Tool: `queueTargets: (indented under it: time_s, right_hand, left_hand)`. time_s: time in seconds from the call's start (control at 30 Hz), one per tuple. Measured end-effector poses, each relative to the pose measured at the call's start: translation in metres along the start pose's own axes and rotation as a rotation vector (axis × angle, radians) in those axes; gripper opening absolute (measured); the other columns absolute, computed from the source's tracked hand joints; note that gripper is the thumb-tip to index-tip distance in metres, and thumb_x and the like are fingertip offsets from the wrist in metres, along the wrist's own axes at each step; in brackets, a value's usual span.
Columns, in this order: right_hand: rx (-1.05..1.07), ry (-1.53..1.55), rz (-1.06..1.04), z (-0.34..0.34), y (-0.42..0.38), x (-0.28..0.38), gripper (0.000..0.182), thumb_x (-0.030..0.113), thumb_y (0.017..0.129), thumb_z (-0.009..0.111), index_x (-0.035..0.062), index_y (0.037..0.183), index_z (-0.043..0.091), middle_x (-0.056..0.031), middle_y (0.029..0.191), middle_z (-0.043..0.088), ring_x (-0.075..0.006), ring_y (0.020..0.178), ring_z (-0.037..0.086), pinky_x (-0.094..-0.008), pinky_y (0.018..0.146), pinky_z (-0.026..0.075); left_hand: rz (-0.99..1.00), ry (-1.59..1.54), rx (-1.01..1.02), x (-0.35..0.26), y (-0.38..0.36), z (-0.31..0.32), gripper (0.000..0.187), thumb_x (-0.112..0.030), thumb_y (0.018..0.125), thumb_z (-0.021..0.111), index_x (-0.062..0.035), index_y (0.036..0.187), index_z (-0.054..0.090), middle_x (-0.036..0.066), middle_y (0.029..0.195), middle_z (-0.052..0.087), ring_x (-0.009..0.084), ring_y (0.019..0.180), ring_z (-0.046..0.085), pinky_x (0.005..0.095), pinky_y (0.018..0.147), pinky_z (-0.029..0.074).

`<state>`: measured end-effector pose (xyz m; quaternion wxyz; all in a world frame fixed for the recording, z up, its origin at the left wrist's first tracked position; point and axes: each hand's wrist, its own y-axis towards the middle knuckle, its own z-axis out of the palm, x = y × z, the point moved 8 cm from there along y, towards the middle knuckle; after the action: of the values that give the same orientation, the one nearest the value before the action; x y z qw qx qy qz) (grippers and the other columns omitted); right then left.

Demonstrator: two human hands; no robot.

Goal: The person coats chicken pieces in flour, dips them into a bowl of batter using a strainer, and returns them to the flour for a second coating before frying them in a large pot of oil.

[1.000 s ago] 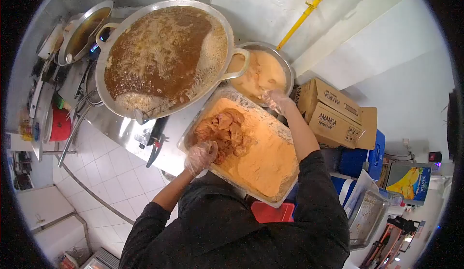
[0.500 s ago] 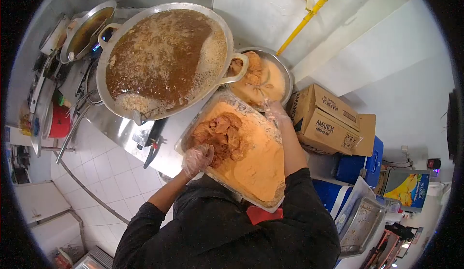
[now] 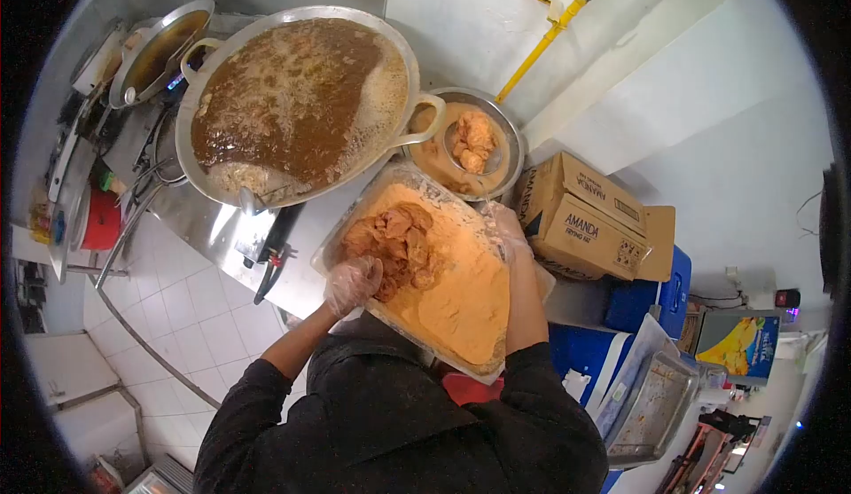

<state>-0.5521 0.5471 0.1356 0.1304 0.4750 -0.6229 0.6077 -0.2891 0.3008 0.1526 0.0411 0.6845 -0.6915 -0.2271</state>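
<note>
My left hand (image 3: 353, 285), in a clear plastic glove, is at the near left of a rectangular tub (image 3: 321, 256) of orange flour. Its fingers are curled beside a heap of coated chicken pieces (image 3: 401, 244); whatever they may hold is hidden. Over the tub's far right rim is my right hand (image 3: 503, 228), also gloved. Its fingers look closed, but I cannot make out what is in them. Just beyond it stands a round metal bowl (image 3: 516, 159) of orange batter. A round strainer in it carries wet, batter-covered chicken (image 3: 474, 139).
A large two-handled pan of bubbling oil (image 3: 284, 104) stands beyond the tub, with a utensil at its near rim. Cardboard boxes (image 3: 589, 228) and blue coolers (image 3: 665, 290) are on the right. A yellow gas pipe (image 3: 532, 59) runs along the wall.
My right hand has drawn back slightly from the bowl. The strainer with chicken now shows clearly in the batter. My left hand stays near the heap, and the whole view has shifted a little.
</note>
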Motion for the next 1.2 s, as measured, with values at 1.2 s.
queueTargets:
  time_s: [1.2]
  right_hand:
    - [-0.265,-0.487,-0.467,0.022,-0.145,-0.100,0.022,0.028,0.107,0.051,0.0089,0.114,0.058,-0.0116,0.065,0.054,-0.0291,0.057,0.059,-0.0420,0.052,0.047]
  left_hand:
    - [-0.111,-0.178,-0.150,0.007,0.012,-0.039,0.015,-0.014,0.095,0.066,-0.0059,0.088,0.056,0.009,0.064,0.056,0.0271,0.050,0.058,0.0421,0.046,0.046]
